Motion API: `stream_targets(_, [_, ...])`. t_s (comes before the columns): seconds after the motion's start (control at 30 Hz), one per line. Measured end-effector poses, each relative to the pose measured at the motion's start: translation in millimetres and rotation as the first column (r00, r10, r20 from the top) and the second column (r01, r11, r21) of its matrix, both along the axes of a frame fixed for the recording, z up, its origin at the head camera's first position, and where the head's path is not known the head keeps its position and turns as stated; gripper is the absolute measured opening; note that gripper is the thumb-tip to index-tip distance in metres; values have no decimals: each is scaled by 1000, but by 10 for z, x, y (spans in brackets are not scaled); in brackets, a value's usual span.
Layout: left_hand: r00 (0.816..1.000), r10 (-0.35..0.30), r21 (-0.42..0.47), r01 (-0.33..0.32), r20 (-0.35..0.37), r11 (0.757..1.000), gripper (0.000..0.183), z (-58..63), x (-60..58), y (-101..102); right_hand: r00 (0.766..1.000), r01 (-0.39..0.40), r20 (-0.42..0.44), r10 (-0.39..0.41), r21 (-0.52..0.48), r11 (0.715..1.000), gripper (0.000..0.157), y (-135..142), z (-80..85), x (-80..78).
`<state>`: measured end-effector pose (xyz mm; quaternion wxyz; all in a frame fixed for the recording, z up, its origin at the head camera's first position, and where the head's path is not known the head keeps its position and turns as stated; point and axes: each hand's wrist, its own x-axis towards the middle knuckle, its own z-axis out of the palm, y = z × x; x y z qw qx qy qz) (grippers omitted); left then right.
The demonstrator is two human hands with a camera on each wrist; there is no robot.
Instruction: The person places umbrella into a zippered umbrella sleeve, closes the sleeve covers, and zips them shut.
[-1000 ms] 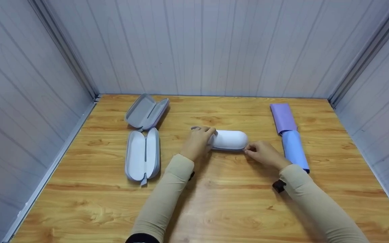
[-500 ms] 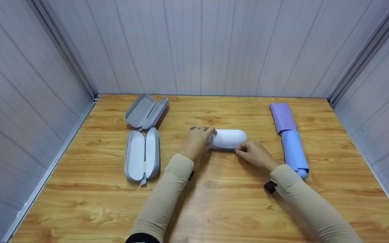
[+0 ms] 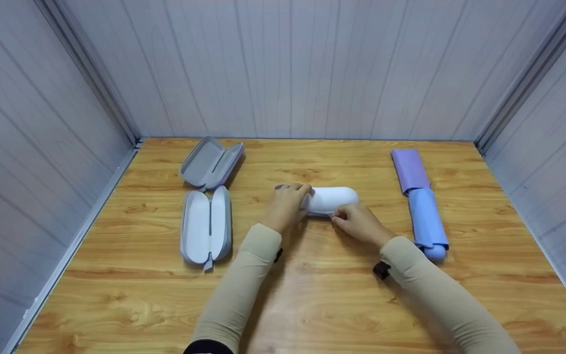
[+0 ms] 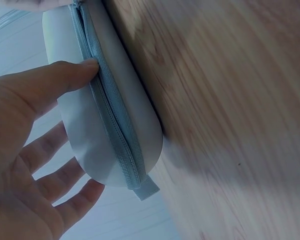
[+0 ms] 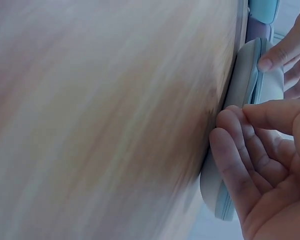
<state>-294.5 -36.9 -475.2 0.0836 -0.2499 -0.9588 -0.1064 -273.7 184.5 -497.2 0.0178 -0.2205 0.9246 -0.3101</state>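
Observation:
A white zip-up glasses case [image 3: 334, 199] lies with its lid down at mid-table. My left hand [image 3: 285, 206] grips its left end, the thumb [image 4: 80, 72] on the grey zip edge [image 4: 115, 125] and the other fingers behind the case. At the front edge, my right hand [image 3: 359, 223] pinches at the zip between thumb and forefinger; the pull itself is hidden by the fingertips. A narrow gap shows along the zip near the left thumb, while the edge behind the right hand [image 5: 270, 170] lies together.
On the left, a grey-lined case [image 3: 197, 167] and a white-lined case [image 3: 197, 231] lie unfolded. A purple wrapped bundle [image 3: 410, 169] and a blue one [image 3: 426, 216] lie end to end on the right. Panelled walls [image 3: 283, 69] border the table.
My right hand has slid leftward along the front edge of the case, from its right end to near the middle. The left hand keeps its hold.

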Motion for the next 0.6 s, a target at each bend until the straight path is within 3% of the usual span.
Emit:
stream_targets(0.33, [999,27,-7,-27,33,1000,35,18,7,6,999,-32,-19,31,-17,999,10,-84,-7,-36])
stream_targets(0.6, [998,52,-40,-50,37,998,41,37,32,29,998,2,59,0,-42,999,19,-64,-6,-87])
